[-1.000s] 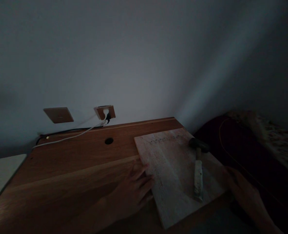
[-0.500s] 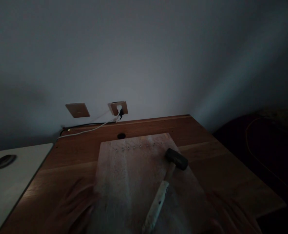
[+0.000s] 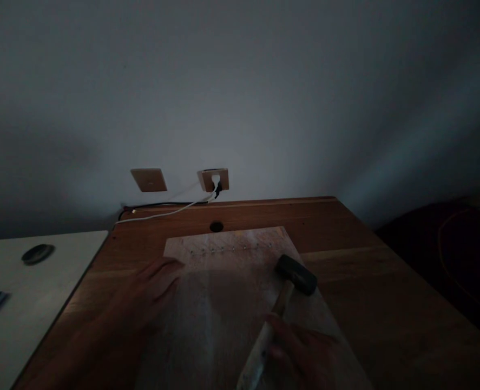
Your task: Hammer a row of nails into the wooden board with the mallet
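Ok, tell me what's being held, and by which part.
The right hand is on the hammer, at its handle; too dark to tell whether it grips. The left hand, open on the board, holds nothing.

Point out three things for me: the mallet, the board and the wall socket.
Mallet (image 3: 296, 274): head view, on its dark head.
Board (image 3: 227, 311): head view, on a bare part of its upper face.
Wall socket (image 3: 224, 177): head view, on the plate, right of the plugs.
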`<state>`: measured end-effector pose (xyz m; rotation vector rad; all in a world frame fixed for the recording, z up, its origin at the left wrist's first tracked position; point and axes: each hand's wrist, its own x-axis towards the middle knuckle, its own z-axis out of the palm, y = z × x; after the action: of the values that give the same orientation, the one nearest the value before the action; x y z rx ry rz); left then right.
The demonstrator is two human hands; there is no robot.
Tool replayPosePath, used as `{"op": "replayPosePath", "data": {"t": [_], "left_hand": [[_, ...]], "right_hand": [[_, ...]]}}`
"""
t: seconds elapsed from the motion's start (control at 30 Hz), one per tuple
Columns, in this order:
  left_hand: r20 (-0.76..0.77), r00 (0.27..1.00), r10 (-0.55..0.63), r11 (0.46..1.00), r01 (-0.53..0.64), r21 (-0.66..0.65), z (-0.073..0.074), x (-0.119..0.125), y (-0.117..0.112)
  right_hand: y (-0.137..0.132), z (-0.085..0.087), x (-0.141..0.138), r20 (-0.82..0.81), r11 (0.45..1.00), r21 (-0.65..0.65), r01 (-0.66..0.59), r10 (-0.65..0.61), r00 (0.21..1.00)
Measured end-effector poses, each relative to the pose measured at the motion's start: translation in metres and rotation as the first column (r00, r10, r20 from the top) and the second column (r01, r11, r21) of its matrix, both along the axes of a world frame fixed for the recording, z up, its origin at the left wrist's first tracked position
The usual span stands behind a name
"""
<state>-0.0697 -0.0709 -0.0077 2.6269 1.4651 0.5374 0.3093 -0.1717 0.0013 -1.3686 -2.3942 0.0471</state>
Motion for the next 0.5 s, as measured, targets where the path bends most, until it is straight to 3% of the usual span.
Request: {"op": "replayPosePath", "data": {"t": [0.1,0.17,0.37,0.5], "left_hand": [[-0.042,0.999,-0.035,0.994,0.030,-0.103,0.006,0.027,0.049],[-0.060,0.998,-0.028,0.989,0.019,-0.148,0.005,0.036,0.068],[-0.042,0.998,-0.048,0.972,0.037,-0.230,0.000,0.045,0.081],[-0.008,0.998,-0.062,0.966,0.058,-0.253,-0.002,0.044,0.083]], "right_hand": [[0.008,-0.006,-0.020,0.055,0.999,-0.028,-0.019,0.020,0.998],[0.008,-0.011,-0.019,0.073,0.998,-0.058,-0.012,0.016,0.997],[-0.004,-0.027,0.011,0.162,0.997,-0.006,-0.082,0.082,0.983],[-0.010,-0.026,0.016,0.100,0.998,0.012,-0.065,0.064,0.993]]}}
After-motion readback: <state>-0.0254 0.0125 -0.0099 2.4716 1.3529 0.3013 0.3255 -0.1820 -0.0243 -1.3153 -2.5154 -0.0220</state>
